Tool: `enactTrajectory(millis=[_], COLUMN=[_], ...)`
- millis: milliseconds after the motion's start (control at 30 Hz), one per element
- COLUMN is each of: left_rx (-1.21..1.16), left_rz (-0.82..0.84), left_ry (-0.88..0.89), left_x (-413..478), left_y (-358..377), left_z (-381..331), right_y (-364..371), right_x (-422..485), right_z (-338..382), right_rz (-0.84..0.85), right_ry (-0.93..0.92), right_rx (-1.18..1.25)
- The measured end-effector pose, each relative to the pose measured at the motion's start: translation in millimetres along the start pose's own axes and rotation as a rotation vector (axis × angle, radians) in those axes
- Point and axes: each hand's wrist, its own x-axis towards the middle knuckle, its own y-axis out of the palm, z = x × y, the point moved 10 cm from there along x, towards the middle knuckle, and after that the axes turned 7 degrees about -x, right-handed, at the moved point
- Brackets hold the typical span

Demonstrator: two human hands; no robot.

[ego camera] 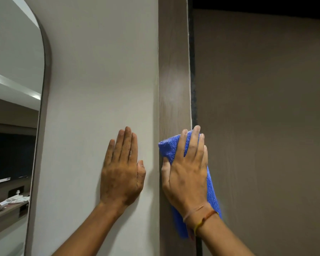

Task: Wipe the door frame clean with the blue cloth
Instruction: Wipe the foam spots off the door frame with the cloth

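Blue cloth (169, 150) lies pressed flat against the wooden door frame (174, 80) under the right hand (187, 174); the fingers (195, 143) are spread over the cloth, with the fingertips reaching the frame's right edge, where a dark strip (192, 71) runs upright between the frame and the brown door panel (266, 117); the thumb rests against the frame's left edge, below the cloth's upper left corner; the cloth shows above the knuckles and hangs down past the wrist along the frame's right edge; thin thread bands (201, 215) circle that wrist. Left hand (121, 174) lies open and flat on the pale wall (100, 71), just beside the frame's left edge, with the fingers held together and pointing upward, and it holds nothing. Further left, near the wall's left edge, stands an arched mirror (13, 108) with a grey rim; it reflects a room with a dark screen and a shelf with small items on it.
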Motion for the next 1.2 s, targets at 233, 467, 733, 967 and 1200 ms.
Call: enactTrajectory(millis=[233,467,733,967,1200], left_rx=[-0.028,-0.015,0.007,0.017,0.015], left_rz=[-0.011,-0.069,-0.049,-0.025,-0.024], left_ry=[0.018,-0.028,-0.031,-0.010,0.023], left_x=[11,79,69,61,55], left_y=[-6,-19,-12,-11,-9], left_z=[-8,3,3,2,6], right_y=[-35,-17,-8,-39,6], right_x=[109,60,40,122,-9], right_z=[21,20,16,29,9], right_rz=[-0.053,-0.089,-0.042,-0.088,-0.019], right_ry=[0.058,0.019,-0.038,0.023,-0.028], right_rx=[0.031,0.002,-0.053,0.031,-0.001])
